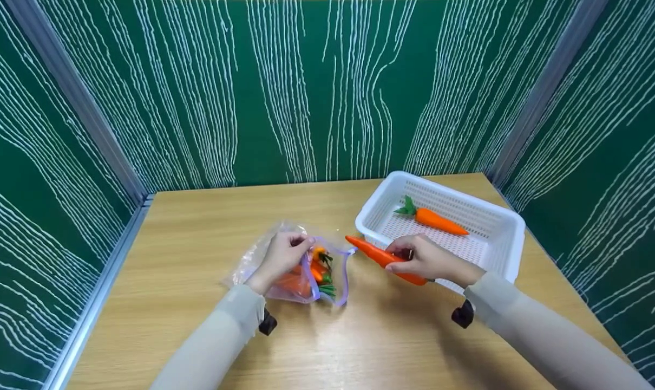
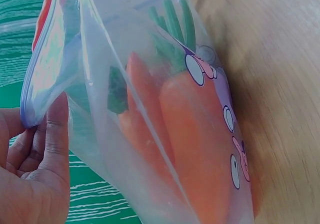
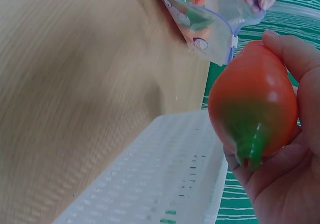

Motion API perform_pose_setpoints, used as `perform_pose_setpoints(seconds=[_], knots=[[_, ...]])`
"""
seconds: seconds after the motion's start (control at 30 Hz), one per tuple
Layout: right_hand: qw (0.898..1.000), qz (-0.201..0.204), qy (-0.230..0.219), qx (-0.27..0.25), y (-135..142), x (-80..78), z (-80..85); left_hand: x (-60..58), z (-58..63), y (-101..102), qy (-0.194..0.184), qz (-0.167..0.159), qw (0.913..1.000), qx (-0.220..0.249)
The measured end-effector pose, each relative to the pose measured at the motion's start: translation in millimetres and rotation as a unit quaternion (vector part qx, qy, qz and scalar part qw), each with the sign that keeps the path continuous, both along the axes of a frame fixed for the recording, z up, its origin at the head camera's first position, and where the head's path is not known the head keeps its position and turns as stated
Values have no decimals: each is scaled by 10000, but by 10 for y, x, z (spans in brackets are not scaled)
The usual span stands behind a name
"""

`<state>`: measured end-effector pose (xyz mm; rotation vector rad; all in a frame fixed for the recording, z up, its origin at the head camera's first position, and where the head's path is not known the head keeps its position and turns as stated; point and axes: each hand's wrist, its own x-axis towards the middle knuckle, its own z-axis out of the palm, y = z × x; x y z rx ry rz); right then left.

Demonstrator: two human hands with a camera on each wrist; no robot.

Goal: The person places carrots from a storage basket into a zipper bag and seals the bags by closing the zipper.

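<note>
Clear bag (image 1: 345,277) holds carrots (image 1: 317,272); white basket (image 1: 515,246) (perforated) holds one carrot (image 1: 441,221).

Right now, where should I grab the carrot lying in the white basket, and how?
Probably pinch the carrot across its thick orange end, beside the green leaves, coming from above: it lies on its side, uncovered, and the basket has walls around it.

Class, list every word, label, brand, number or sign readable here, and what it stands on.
There are none to read.
The plastic bag bears cartoon shapes, no legible lettering.
The white-lined green wall, held carrot and white basket show none.
</note>
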<state>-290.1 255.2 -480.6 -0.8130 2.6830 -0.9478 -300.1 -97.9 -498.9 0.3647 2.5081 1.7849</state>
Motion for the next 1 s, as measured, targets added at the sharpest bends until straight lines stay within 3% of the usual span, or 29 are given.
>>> perform_pose_setpoints(seconds=[0.27, 0.67, 1.0], knots=[[9997, 208, -12, -102, -88, 28, -51, -12, -3, 1, -25, -27, 10000, 49], [9981, 402, -460, -57, -215, 71, -141, -10, 3, 14, -48, 79, 10000, 36], [9968, 652, -455, -34, -342, 92, -207, 8, 15, 6, -137, -2, 9999, 84]])
